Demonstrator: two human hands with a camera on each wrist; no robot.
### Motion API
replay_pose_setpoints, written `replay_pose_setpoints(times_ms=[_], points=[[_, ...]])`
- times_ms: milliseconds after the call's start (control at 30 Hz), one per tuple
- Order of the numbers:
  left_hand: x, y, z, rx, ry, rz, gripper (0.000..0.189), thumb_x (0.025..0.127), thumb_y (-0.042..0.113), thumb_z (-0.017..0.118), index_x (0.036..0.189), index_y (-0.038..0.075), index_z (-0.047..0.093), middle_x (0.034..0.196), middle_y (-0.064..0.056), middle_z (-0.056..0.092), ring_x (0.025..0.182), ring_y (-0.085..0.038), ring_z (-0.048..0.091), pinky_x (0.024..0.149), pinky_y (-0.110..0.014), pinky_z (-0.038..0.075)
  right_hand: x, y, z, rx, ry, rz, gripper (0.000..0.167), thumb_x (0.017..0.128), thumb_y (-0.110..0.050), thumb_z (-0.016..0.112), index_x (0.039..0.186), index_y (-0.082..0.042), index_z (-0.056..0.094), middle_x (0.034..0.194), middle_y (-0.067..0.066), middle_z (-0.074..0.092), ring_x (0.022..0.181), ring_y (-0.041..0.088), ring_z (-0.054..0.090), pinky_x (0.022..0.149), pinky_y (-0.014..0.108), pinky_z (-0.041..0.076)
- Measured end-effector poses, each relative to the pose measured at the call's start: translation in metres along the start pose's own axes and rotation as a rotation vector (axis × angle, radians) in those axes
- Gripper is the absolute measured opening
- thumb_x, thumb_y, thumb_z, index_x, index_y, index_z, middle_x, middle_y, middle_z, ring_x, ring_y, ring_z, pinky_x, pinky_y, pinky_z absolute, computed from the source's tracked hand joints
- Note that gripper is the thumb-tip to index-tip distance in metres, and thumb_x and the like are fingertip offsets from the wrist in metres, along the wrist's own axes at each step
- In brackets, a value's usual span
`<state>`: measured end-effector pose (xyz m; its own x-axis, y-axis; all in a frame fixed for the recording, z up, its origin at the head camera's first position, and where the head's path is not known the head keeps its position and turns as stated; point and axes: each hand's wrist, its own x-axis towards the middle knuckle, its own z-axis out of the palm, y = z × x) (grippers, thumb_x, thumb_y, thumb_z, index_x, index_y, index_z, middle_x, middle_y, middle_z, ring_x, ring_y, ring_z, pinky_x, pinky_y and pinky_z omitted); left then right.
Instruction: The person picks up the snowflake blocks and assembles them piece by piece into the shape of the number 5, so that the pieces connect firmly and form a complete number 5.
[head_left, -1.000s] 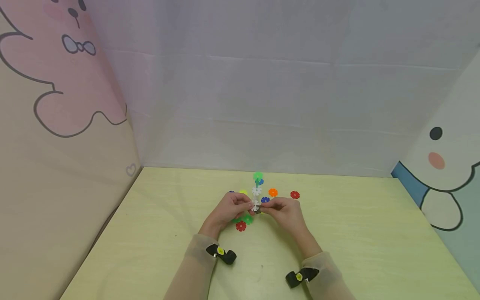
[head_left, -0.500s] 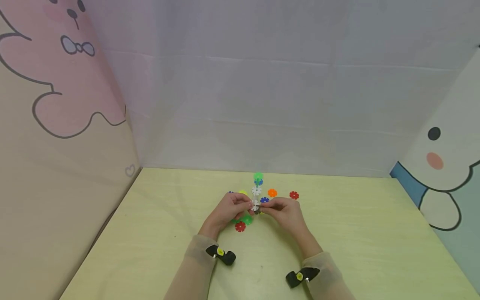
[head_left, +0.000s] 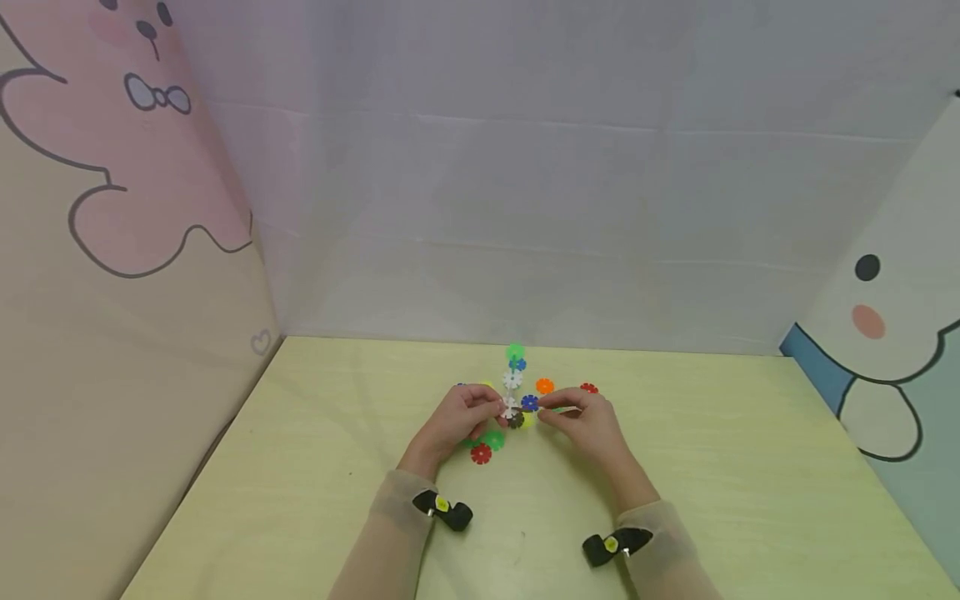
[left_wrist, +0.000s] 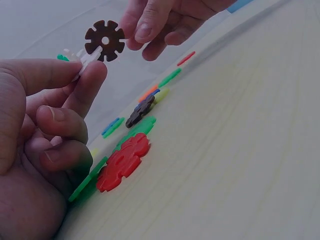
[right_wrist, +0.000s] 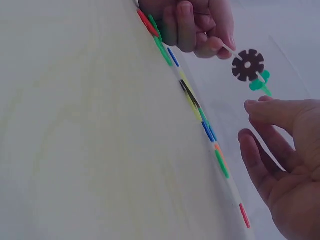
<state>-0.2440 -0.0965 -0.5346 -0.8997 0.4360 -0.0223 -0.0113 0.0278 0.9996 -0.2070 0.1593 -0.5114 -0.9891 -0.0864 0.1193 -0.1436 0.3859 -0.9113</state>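
A pale yellow wood-grained counter (head_left: 720, 483) runs back to a hanging whitish cloth (head_left: 480, 208); the left wall carries a pink cartoon bear (head_left: 142, 158), the right wall a white cartoon figure (head_left: 873, 287). Above the counter, the left hand (head_left: 467, 412) pinches a white notched plastic disc (head_left: 510, 407) between its fingers, and a dark brown notched plastic disc (left_wrist: 105, 40) joins it crosswise. The right hand (head_left: 588, 423) is just beside the brown disc, its fingers parted and gripping nothing. Loose flower-shaped plastic discs lie below and around: a red disc (head_left: 481, 453) overlapping a green disc in the left wrist view, a second brown disc (head_left: 515, 420), a blue disc (head_left: 529, 402) and an orange disc (head_left: 545, 386). The right hand partly covers another red disc (head_left: 589, 388); the left hand blocks a yellow disc (head_left: 487, 385).
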Motion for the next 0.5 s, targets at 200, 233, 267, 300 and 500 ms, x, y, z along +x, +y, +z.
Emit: replay_pose_setpoints(times_ms=[200,233,267,300,500], points=[[0.001,0.000,0.001,0.004,0.004,0.005,0.014,0.108,0.010,0.068,0.106,-0.002,0.074,0.085,-0.006,0.079,0.049,-0.010,0.040,0.050,-0.022,0.038,0.002,0.015,-0.025,-0.073,0.080,0.103,0.027,0.100,-0.017,0.083,0.126,-0.011,0.079,0.134,0.014,0.072,0.115,0.035,0.073,0.101,0.049,0.060],[0.001,0.000,0.000,0.005,0.003,0.007,0.014,0.108,0.010,0.068,0.106,-0.002,0.074,0.085,-0.006,0.078,0.049,-0.010,0.040,0.050,-0.022,0.038,0.003,0.017,-0.028,-0.082,0.094,0.115,0.030,0.100,-0.018,0.083,0.128,-0.012,0.078,0.135,0.014,0.070,0.116,0.035,0.072,0.102,0.049,0.059],[0.001,0.000,0.000,0.008,0.003,0.008,0.014,0.108,0.010,0.068,0.106,-0.002,0.074,0.085,-0.005,0.078,0.049,-0.010,0.040,0.050,-0.022,0.038,0.003,0.019,-0.030,-0.094,0.105,0.120,0.032,0.100,-0.019,0.083,0.130,-0.012,0.078,0.135,0.014,0.070,0.116,0.034,0.071,0.102,0.047,0.058],[0.001,0.000,0.000,0.008,0.003,0.008,0.014,0.108,0.010,0.068,0.106,-0.002,0.074,0.085,-0.005,0.078,0.049,-0.010,0.040,0.050,-0.022,0.038,0.003,0.021,-0.033,-0.108,0.113,0.120,0.034,0.100,-0.020,0.083,0.132,-0.012,0.077,0.136,0.014,0.069,0.116,0.033,0.070,0.102,0.045,0.058],[0.001,-0.002,-0.001,0.005,0.002,0.006,0.015,0.108,0.011,0.068,0.107,-0.003,0.074,0.086,-0.006,0.079,0.049,-0.011,0.040,0.050,-0.022,0.038,0.007,0.030,-0.040,-0.210,0.089,0.090,0.048,0.102,-0.019,0.080,0.146,-0.006,0.068,0.157,0.017,0.057,0.132,0.040,0.062,0.105,0.050,0.056]])
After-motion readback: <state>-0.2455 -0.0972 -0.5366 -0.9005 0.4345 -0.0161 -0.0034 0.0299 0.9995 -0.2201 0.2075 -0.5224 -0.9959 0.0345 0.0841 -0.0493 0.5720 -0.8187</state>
